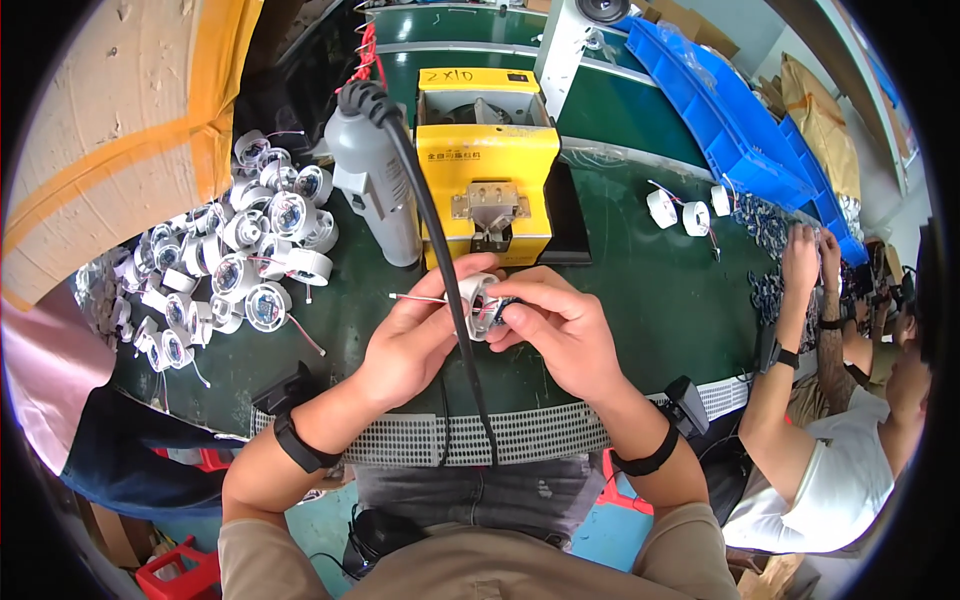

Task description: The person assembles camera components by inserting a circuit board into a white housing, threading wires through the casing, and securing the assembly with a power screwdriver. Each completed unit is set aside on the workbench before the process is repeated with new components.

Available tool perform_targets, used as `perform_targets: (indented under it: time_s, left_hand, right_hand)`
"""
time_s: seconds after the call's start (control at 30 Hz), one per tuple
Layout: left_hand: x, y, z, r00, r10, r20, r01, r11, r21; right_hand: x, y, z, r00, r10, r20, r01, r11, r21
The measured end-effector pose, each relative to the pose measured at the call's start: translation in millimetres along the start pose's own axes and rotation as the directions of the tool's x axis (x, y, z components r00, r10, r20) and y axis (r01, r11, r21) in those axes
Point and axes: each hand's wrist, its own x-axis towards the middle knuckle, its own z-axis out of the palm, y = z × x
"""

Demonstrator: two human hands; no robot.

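Observation:
Between my two hands, above the green bench, is a white round plastic housing (479, 290) with thin wires trailing out to the left. My left hand (412, 340) grips it by its left side. My right hand (572, 328) pinches a small dark circuit board (505, 307) at the housing's right side; fingers hide part of it. A black cable (429, 205) hangs in front of the housing and covers some of it. Beyond my hands stands a yellow screw feeder (490, 165), with a grey electric screwdriver (372, 180) upright at its left.
Many similar white housings (235, 275) lie heaped at the left, beside a taped cardboard box (110, 120). Several more (695, 217) sit at the right. A blue bin (720, 120) borders small dark parts (765, 225), where a co-worker's hands (800, 260) reach. Perforated strip (540, 430) lines the near edge.

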Motion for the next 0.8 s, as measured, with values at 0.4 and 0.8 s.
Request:
perform_targets:
  time_s: [0.4, 0.8]
  left_hand:
    - [-3, -4, 5, 0.99, -0.004, 0.138, 0.017, 0.995, -0.098]
    - [3, -2, -7, 0.979, -0.188, -0.074, 0.201, 0.942, 0.268]
  right_hand:
    - [-3, 14, 2, 0.913, -0.398, -0.089, 0.289, 0.785, -0.548]
    - [7, 13, -2, 0.996, -0.047, -0.075, 0.031, 0.978, -0.205]
